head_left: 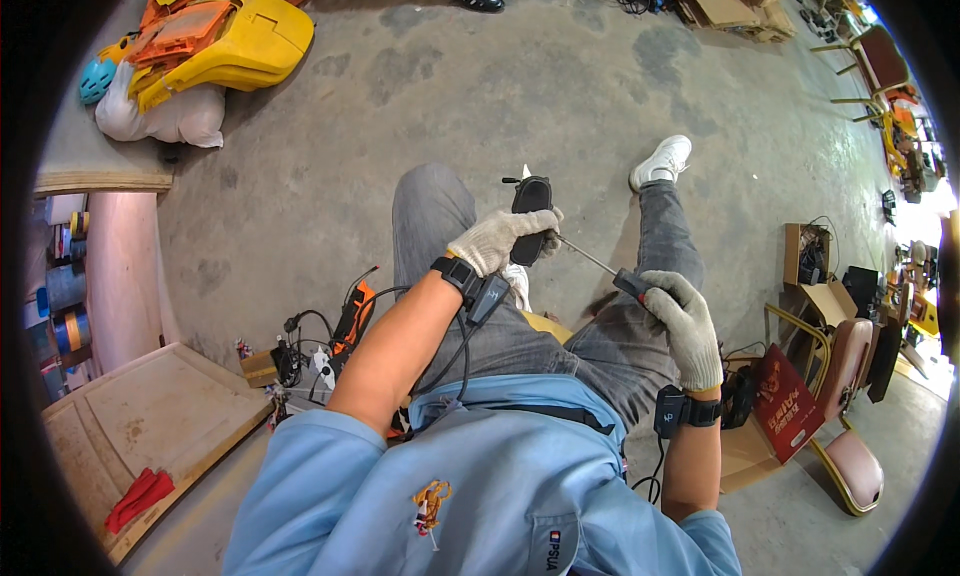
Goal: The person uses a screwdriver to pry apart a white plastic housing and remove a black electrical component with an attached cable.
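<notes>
Both my hands wear whitish knit gloves. My left hand (505, 240) is closed round a black, elongated, rounded part (533, 198) held above the floor between my knees. A small pale tip and a thin dark stub stick out at the part's far end. In my right hand (682, 316) is a screwdriver (628, 283) with a black handle, fingers wrapped round it. Its metal shaft slants up and left toward the black part, ending by my left fingers. Whether the tip touches the part I cannot tell.
Yellow and orange plastic pieces (255, 41) lie on a white sack at the far left. A wooden board (180, 406) with a red cloth (140, 498) is near left. Cables and tools (300, 361) lie by my left side. Chairs (850, 461) and a cardboard box (806, 251) stand right.
</notes>
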Available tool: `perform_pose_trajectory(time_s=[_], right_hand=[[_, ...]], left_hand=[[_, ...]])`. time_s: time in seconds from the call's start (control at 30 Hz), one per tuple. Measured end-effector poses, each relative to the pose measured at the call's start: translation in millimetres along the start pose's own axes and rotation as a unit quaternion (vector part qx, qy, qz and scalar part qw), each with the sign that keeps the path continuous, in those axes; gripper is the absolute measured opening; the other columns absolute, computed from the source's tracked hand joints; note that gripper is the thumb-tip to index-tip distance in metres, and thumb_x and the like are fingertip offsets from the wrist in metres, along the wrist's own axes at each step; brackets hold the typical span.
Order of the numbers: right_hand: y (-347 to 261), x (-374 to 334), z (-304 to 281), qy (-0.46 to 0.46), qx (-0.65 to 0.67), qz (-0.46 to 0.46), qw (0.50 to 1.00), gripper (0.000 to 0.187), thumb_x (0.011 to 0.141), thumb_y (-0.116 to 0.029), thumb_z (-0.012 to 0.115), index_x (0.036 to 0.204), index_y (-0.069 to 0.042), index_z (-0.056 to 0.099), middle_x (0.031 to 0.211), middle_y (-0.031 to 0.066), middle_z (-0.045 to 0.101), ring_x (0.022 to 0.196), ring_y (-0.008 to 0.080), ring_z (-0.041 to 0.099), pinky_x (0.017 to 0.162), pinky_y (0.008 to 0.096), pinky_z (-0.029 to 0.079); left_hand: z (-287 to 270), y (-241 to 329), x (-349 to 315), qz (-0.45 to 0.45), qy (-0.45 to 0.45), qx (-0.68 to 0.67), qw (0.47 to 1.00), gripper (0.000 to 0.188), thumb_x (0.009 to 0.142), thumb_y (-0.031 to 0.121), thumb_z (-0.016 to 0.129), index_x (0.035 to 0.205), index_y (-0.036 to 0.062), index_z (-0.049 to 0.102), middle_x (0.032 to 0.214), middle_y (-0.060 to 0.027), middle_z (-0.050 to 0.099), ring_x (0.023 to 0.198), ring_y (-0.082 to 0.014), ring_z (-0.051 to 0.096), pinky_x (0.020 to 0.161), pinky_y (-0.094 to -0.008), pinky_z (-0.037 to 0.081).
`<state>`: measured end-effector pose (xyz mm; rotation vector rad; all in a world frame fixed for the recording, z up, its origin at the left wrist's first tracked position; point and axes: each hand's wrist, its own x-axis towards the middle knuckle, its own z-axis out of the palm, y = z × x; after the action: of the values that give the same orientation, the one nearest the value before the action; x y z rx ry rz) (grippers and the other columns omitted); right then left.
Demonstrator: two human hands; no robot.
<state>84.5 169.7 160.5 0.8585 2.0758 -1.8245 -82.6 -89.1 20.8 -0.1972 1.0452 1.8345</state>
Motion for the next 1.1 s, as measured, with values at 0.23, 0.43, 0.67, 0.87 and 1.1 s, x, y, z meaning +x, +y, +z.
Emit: perform_pose_trajectory(time_s=[0.23, 0.43, 0.67, 0.87, 1.1], right_hand=[[-2.2, 0.8, 1.2, -0.004, -0.011, 0.0, 1.0, 0.031, 0.1, -0.013, 0.069, 0.125, 0.004, 0.072, 0.089, 0.0023, 0.068, 0.074, 0.0083, 0.06, 0.067, 0.0265, 0.051], [4.0, 1.4, 0.1, -0.002, -0.011, 0.0, 1.0, 0.031, 0.1, -0.014, 0.069, 0.127, 0.003, 0.072, 0.091, 0.0021, 0.069, 0.077, 0.0084, 0.062, 0.069, 0.0264, 0.052], [-0.2, -0.1, -2.1, -0.007, -0.016, 0.012, 1.0, 0.032, 0.1, -0.014, 0.069, 0.127, 0.002, 0.072, 0.093, 0.0018, 0.069, 0.078, 0.0083, 0.062, 0.069, 0.0263, 0.053], [-2.7, 0.2, -0.9, -0.01, -0.008, 0.008, 1.0, 0.032, 0.1, -0.014, 0.069, 0.127, 0.002, 0.072, 0.093, 0.0021, 0.069, 0.076, 0.0081, 0.062, 0.068, 0.0263, 0.053], [4.1, 1.8, -2.7, -0.01, 0.012, 0.018, 1.0, 0.031, 0.101, -0.014, 0.069, 0.128, 0.001, 0.071, 0.091, 0.0011, 0.069, 0.075, 0.0077, 0.062, 0.067, 0.0256, 0.052]], left_hand=[[2.0, -1.2, -0.8, 0.021, -0.026, -0.046, 0.998, 0.044, 0.104, 0.039, 0.075, 0.118, -0.002, 0.071, 0.1, -0.0088, 0.074, 0.09, -0.0221, 0.074, 0.085, -0.035, 0.061], [-1.0, -2.4, 0.3, 0.008, -0.015, 0.013, 1.0, 0.033, 0.101, 0.022, 0.078, 0.121, -0.0013, 0.069, 0.099, -0.0079, 0.072, 0.09, -0.0208, 0.074, 0.083, -0.0325, 0.061], [5.6, 5.3, -6.6, -0.01, -0.006, 0.011, 1.0, 0.032, 0.098, 0.015, 0.078, 0.124, -0.0009, 0.068, 0.104, -0.0084, 0.072, 0.092, -0.0199, 0.075, 0.084, -0.0305, 0.061], [5.1, 2.9, -8.4, 0.005, -0.012, 0.027, 1.0, 0.037, 0.097, 0.017, 0.08, 0.127, -0.0008, 0.069, 0.106, -0.0091, 0.073, 0.093, -0.0191, 0.075, 0.085, -0.0316, 0.061], [5.8, 3.7, -7.9, -0.001, -0.003, 0.016, 1.0, 0.038, 0.096, 0.017, 0.081, 0.127, -0.0009, 0.069, 0.105, -0.0084, 0.073, 0.092, -0.0194, 0.075, 0.085, -0.0315, 0.061]])
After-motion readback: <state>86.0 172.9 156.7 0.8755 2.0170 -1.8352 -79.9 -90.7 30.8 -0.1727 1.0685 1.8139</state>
